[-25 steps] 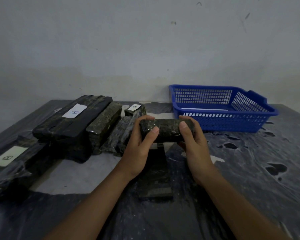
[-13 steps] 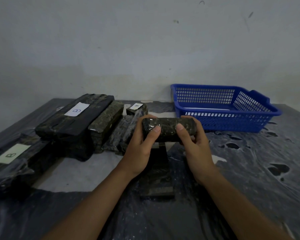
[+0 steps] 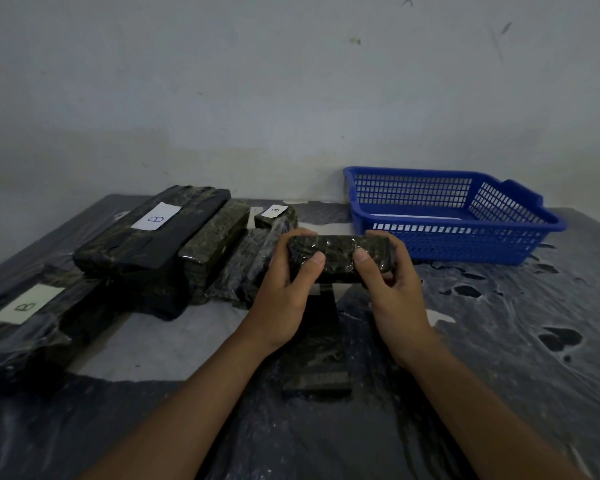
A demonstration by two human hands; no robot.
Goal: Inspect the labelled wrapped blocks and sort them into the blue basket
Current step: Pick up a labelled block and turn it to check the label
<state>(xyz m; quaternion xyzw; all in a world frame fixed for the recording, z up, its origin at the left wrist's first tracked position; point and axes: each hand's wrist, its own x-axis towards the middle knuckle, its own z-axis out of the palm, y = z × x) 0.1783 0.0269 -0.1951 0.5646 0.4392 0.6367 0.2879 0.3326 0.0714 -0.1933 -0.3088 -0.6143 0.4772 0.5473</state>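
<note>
Head view checked. Found one wrapped block (image 3: 338, 258) held clear of the table (image 3: 520, 341), lengthwise between both hands, in front of the near wall of the blue basket (image 3: 458, 233) and left of its middle. Left hand (image 3: 284, 299) seen gripping the block's left end, thumb laid across the near face, fingers curled round the far side. Right hand (image 3: 393, 292) seen gripping the right end likewise, thumb on the near face, fingers wrapped behind. No label noted on the faces turned to the camera.

Judged as the inspection step: block raised and presented for a look, not yet sorted. Basket appeared to hold nothing dark; only a pale strip visible at its floor. Remaining stock observed at left: large labelled block (image 3: 153, 237) marked B, a smaller labelled block (image 3: 274, 214) behind, another B-labelled block (image 3: 28, 313) at the near left edge, and one plain block (image 3: 317, 344) lying on the table under the hands.

Next move judged to require turning the held block to find its label, then carrying it rightward over the basket rim and lowering it in. Wrapping looked glossy; firm grip advised.
</note>
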